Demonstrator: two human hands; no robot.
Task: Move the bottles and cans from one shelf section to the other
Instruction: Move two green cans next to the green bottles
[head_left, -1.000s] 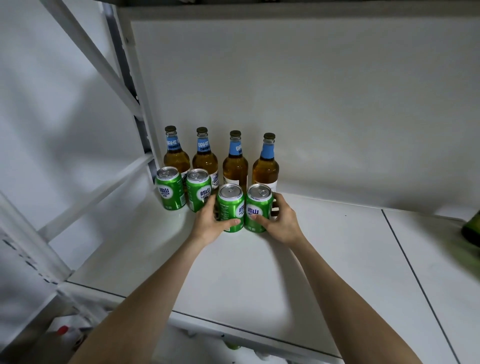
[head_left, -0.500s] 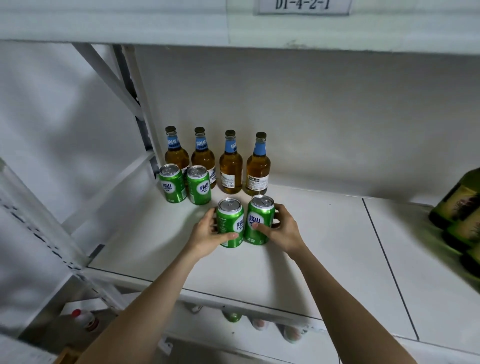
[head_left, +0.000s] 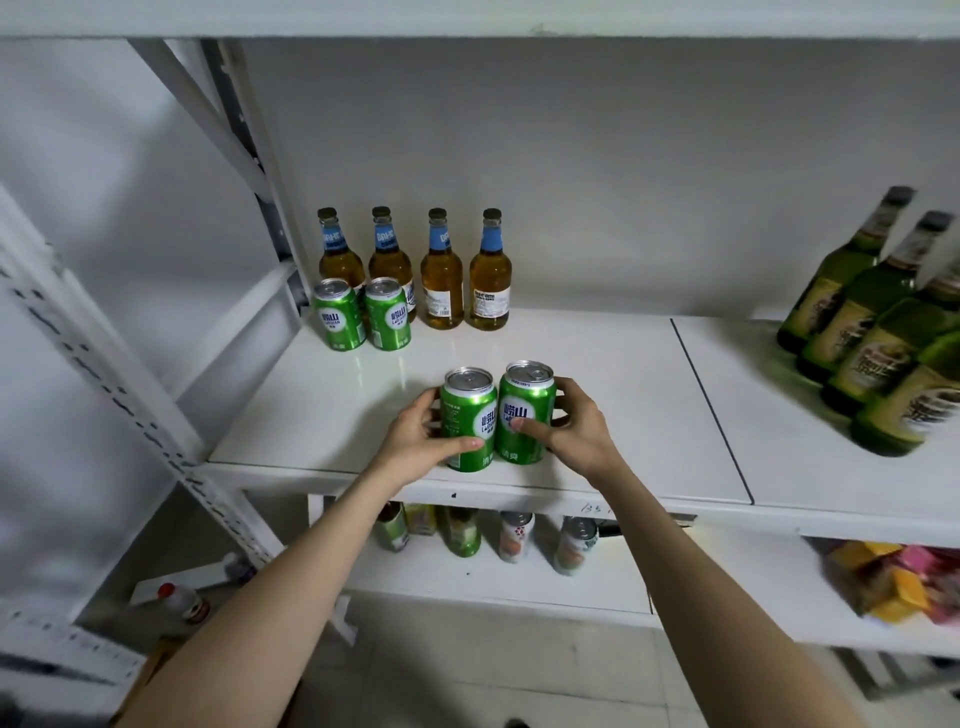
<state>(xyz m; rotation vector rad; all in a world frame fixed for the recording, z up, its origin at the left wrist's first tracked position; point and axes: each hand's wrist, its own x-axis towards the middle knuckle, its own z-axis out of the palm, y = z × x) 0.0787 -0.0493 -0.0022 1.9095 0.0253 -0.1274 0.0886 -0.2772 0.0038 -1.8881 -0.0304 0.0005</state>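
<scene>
Left hand (head_left: 415, 441) grips left can (head_left: 467, 418), right hand (head_left: 576, 434) grips right can (head_left: 524, 410); cans touching, near shelf (head_left: 597, 364) front edge. Likely full: stiff, smooth, slippery. Hold mid-wall.

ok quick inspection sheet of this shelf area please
surface: white shelf board, a dark seam splitting left and right sections.
job's things: left can and right can, green, upright, side by side near the front edge; two more green cans back left; four amber bottles in a row behind; green bottles on the right section.
clutter: assorted drinks and colourful packets on the lower shelf; red-capped bottle down at lower left.
grips: left hand curled round the left can; right hand curled round the right can.
cables: nothing seen.
surroundings: white wall behind, white metal upright at left.
</scene>
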